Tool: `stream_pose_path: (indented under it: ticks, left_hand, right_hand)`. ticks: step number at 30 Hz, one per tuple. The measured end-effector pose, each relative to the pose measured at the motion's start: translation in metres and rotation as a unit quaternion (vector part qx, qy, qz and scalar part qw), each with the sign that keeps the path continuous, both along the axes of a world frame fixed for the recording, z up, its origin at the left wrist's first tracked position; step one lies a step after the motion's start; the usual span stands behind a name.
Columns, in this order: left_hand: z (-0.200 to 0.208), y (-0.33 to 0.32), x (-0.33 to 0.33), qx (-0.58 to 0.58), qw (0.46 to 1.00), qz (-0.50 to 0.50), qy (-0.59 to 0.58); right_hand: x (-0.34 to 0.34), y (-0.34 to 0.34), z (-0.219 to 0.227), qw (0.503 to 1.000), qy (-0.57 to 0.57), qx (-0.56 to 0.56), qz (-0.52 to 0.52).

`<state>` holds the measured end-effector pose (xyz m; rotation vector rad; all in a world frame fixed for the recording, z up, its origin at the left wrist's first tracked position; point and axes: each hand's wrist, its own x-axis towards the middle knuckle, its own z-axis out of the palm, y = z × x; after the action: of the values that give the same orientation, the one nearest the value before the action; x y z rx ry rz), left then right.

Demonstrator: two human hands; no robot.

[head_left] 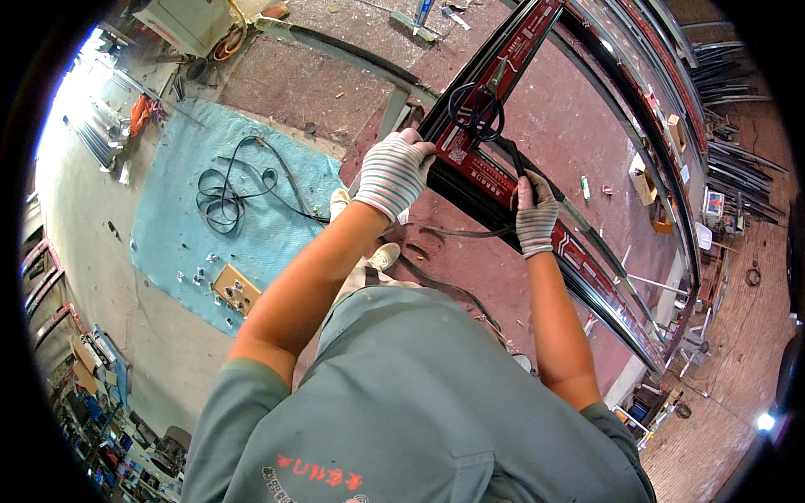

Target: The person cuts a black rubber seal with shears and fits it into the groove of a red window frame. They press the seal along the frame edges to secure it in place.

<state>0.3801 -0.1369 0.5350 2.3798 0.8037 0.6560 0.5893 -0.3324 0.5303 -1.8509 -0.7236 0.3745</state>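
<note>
A dark aluminium window frame (616, 310) with red protective film stands tilted before me. My left hand (396, 174), in a striped knit glove, is closed on the frame's edge near a joint between two bars. My right hand (537, 216), gloved alike, pinches a black rubber strip (470, 232) at the crossbar. From there the strip trails left across my feet to a loose tangle on a blue mat (168, 218). Between my hands, a pair of scissors (475, 116) with dark looped handles rests on the frame. My right fingertips are partly hidden.
More curved frames (671, 101) stand to the right, with bundles of dark profiles (742, 172) beyond. Small metal parts and a brown board (236, 289) lie on the mat. Cardboard boxes (644, 180) stand by the right frames. A cluttered bench (109, 419) is at lower left.
</note>
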Motion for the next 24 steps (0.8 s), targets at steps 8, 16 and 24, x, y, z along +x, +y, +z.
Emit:
stream_pose_path:
  ticks: [8,16,24]
  left_hand:
    - [0.005,0.026,0.002,0.244,0.946,-0.170,0.130]
    - [0.000,0.021,0.002,0.282,0.936,-0.176,0.114]
    - [-0.003,0.014,-0.001,0.218,0.963,-0.139,0.078]
  right_hand:
    - [0.002,-0.001,-0.004,0.999,-0.044,-0.024,0.006]
    - [0.002,0.000,-0.007,0.999,-0.029,-0.027,-0.008]
    - [-0.003,0.003,-0.002,1.000,-0.014,-0.005,-0.007]
